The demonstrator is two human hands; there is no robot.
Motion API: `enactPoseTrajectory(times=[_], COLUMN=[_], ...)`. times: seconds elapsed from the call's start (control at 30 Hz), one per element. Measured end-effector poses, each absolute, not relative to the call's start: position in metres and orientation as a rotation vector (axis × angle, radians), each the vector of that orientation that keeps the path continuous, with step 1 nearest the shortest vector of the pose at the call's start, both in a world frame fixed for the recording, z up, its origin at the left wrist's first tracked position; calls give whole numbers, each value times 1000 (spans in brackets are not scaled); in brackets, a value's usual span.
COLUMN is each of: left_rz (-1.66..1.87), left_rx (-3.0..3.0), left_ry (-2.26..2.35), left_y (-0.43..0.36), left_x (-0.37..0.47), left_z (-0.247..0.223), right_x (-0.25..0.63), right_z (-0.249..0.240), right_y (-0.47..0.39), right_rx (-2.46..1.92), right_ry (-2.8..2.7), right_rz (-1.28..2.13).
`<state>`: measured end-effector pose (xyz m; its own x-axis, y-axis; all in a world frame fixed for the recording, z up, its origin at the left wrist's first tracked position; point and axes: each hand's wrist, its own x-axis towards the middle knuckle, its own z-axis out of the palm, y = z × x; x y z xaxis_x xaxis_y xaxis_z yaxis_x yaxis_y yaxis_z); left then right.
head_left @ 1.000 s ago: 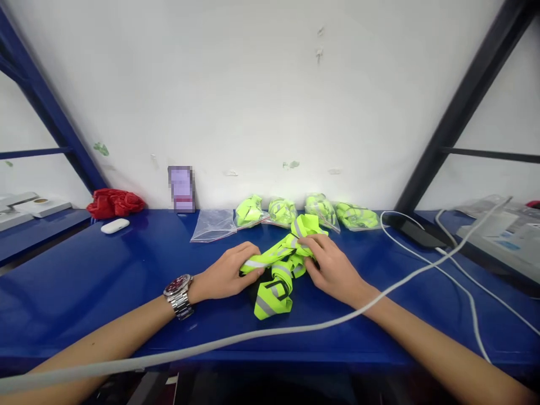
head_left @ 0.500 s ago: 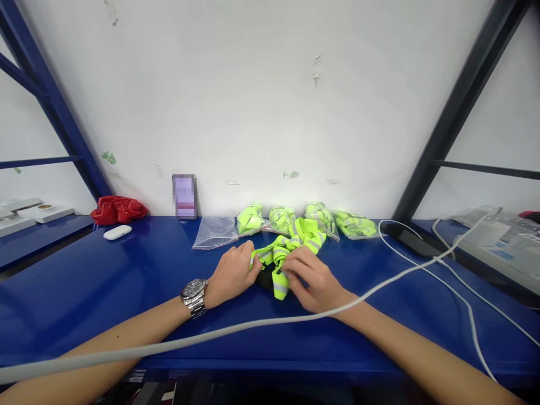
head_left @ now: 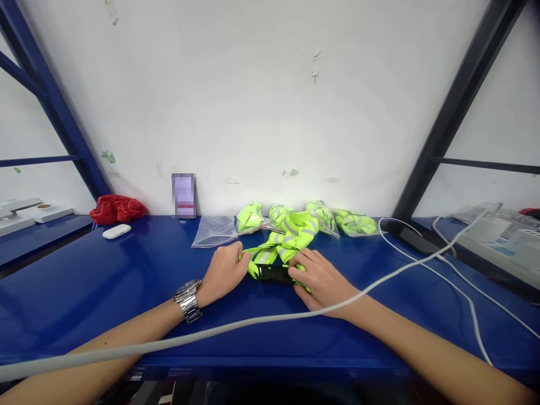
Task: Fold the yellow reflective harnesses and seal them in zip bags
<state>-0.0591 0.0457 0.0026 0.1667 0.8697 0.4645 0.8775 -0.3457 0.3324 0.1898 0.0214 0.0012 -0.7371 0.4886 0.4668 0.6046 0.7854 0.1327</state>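
Observation:
A loose neon-yellow strap with grey reflective stripes (head_left: pixel 291 236) lies bunched on the blue table (head_left: pixel 147 270), with a black piece (head_left: pixel 275 274) at its near side. My left hand (head_left: pixel 223 271), below a metal watch (head_left: pixel 188 298), is closed on the left part of the strap. Closed on the strap at the right end of the black piece is my right hand (head_left: pixel 320 281); its fingertips are partly hidden. Behind the strap is a row of several bagged neon bundles, such as the one at the right (head_left: pixel 355 223). A flat clear bag (head_left: pixel 214 231) lies left of them.
A phone (head_left: pixel 184 196) leans on the wall. Red fabric (head_left: pixel 118 210) and a white case (head_left: pixel 116 231) lie at the left. A white cable (head_left: pixel 253 322) crosses in front of both forearms. A dark phone (head_left: pixel 411 238) and packaged items (head_left: pixel 506 236) are at the right.
My left hand has moved slightly left and my right hand slightly right, now closed on the strap. The black piece shows more clearly between them, and the strap's hanging end has moved.

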Motion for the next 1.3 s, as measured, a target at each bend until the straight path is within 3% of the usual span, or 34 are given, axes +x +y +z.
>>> enactPoseTrajectory(times=[0.17,0.33,0.43,0.83,1.3], left_rz=[-818,-1027,-934,-826,-815], left_rx=[-2418,-2440,-2615,-3059,-3035], left_ry=[-1723,-1153,-934,-999,-1029], left_y=[44,34,27,38,40], left_x=[-60,-52,-47,-53,-52], left_z=[5,10,11,9,5], right_x=[188,184,185,189,190], right_z=[-3,-4,-3,-7,-2], right_y=[26,33,35,42,43], right_rx=[-729,-559,-511,-467,-534], right_ry=[-2493,-2429,-2400,-2392,-2456], right_rz=[-627,-873,-950,-949,-887])
